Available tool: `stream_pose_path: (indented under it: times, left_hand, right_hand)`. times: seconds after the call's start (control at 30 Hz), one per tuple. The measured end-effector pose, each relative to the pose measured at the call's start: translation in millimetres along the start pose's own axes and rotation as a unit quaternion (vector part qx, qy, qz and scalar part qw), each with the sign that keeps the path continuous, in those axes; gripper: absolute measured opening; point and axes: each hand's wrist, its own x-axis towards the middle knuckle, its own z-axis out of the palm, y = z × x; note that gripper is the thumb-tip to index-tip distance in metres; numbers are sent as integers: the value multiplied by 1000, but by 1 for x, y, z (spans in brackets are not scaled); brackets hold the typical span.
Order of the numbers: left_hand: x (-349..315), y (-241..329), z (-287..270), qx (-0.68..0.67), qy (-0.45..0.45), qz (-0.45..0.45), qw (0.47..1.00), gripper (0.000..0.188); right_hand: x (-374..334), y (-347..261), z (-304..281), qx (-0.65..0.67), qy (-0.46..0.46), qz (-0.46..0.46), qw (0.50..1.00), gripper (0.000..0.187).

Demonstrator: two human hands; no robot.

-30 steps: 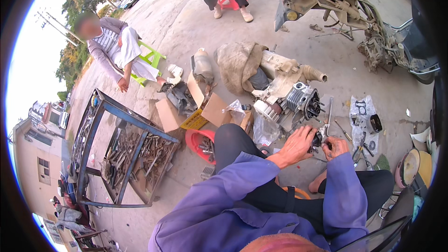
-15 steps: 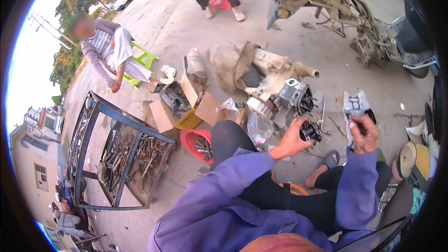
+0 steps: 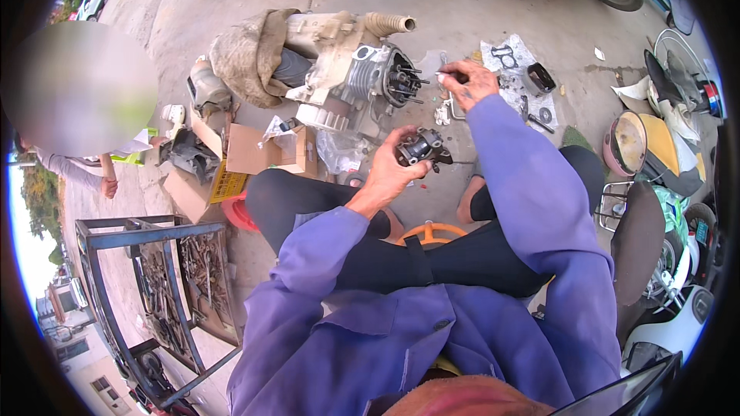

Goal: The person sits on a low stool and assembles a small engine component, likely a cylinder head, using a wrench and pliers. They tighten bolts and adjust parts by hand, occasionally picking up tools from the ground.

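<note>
My left hand [image 3: 388, 175] is closed around a dark metal engine part [image 3: 417, 151] with rounded bosses, held above the ground between my knees. Beyond it lies an engine [image 3: 329, 58], its finned cylinder [image 3: 364, 77] facing right and several studs [image 3: 406, 81] sticking out of the open end. My right hand [image 3: 470, 81] is beside those studs, thumb and fingers pinched together. Whatever sits in that pinch is too small to make out. Right of it, a gasket [image 3: 505, 57] rests on a clear plastic sheet, near a black squarish part [image 3: 538, 78].
An open cardboard box [image 3: 254, 150] and a brown cloth [image 3: 245, 58] are left of the engine. A blue metal rack [image 3: 127, 239] with tools stands at lower left. A seated person [image 3: 89, 169] is close by on the left. Scooter panels [image 3: 678, 146] crowd the right.
My view has turned, so the engine appears farther left. My right hand has moved from beside the gasket sheet to near the cylinder studs. The left still grips the engine part.
</note>
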Motion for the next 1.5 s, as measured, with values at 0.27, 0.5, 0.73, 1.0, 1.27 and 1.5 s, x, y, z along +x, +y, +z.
stream_pose_path:
  times: [0.27,0.5,0.73,1.0,1.27,1.5]
  left_hand:
    - [5,1,-13,20,-3,-28,999,74]
    - [3,10,-15,-7,5,-41,999,74]
    - [-2,11,-18,-14,9,-51,999,76]
    - [-3,15,-22,18,10,-40,999,73]
    - [-3,11,-24,25,7,-30,999,71]
    - [-2,12,-24,4,5,-43,999,72]
  right_hand:
    - [14,12,20,-43,-44,66,996,24]
    - [18,14,28,-41,-70,88,993,25]
    - [21,1,33,-109,-56,30,992,23]
    - [33,-8,44,-210,-92,-34,973,18]
    - [38,6,62,-195,-70,-106,973,18]
    - [46,13,58,-139,-113,-54,982,20]
